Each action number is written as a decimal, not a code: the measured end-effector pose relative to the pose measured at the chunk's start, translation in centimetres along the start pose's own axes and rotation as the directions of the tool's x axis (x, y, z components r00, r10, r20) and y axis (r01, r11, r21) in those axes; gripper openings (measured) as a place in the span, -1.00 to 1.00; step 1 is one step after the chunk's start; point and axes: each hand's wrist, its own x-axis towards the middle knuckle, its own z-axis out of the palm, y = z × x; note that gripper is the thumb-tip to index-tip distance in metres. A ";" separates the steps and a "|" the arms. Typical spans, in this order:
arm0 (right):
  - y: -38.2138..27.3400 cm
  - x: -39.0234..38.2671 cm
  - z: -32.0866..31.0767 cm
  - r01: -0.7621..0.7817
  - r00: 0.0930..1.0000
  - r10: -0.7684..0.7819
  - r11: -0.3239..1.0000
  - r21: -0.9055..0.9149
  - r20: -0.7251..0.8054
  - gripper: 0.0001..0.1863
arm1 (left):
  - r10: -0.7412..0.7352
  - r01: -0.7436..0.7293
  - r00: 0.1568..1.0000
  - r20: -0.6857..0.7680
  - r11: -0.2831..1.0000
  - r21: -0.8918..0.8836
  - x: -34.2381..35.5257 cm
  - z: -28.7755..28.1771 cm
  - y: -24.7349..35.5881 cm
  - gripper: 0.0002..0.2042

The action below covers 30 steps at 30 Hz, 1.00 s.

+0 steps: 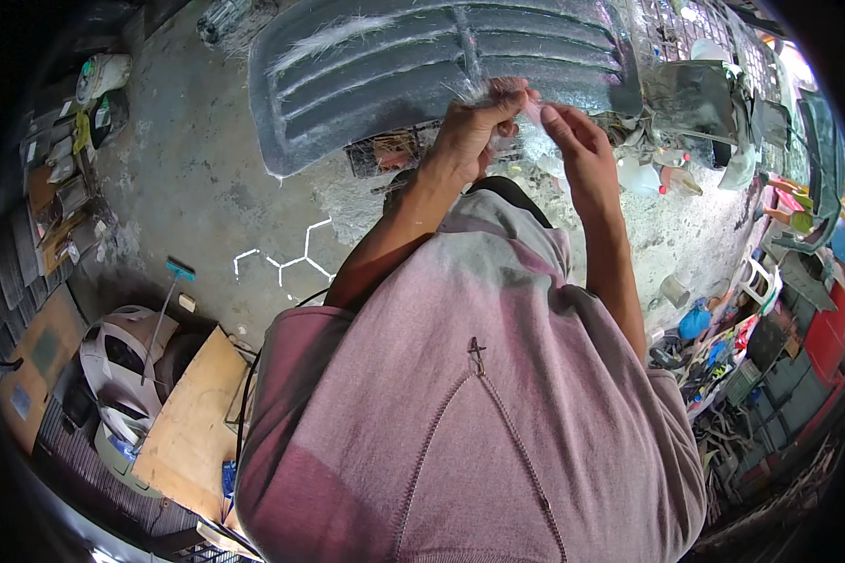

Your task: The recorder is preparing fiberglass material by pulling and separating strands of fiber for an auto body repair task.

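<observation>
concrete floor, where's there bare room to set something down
The widest bare patch of concrete floor lies between the dark slatted panel and the clutter along the left. A smaller one lies between the right forearm and the small grey cylinder. Crowded: the heap at far right and the bottles below the panel's right end.

Between our left hand (469, 136) and right hand (582, 145) we have only a narrow gap, bridged by pale fibres (530, 110). Ahead, the dark slatted panel (385, 101) blocks a low forward reach; we could pass over its left half, above the loose strands (338, 36). To our left, a hand could sweep widely across the concrete floor (188, 178), until the squeegee (180, 270) and plywood board (188, 413) stand in the way. On our right, the whitish container (638, 178) and grey sheet (690, 98) crowd the passage; room opens nearer us, before the cup (673, 290).
</observation>
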 end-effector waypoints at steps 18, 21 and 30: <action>2.5 1.0 0.2 0.209 0.977 -0.210 0.977 -0.035 -0.041 -0.78 | 0.046 -0.056 0.996 0.072 0.989 0.140 -0.7 1.0 -0.7 -0.54; 1.9 0.5 0.9 0.264 0.964 -0.267 0.944 -0.196 0.013 -0.79 | -0.015 0.015 1.000 -0.012 0.999 0.036 -0.4 1.8 -0.6 -0.62; 2.9 0.2 -0.1 0.312 0.928 -0.365 0.869 -0.383 -0.071 -0.77 | 0.043 -0.032 0.998 0.033 0.956 -0.292 1.6 -2.3 1.0 -0.86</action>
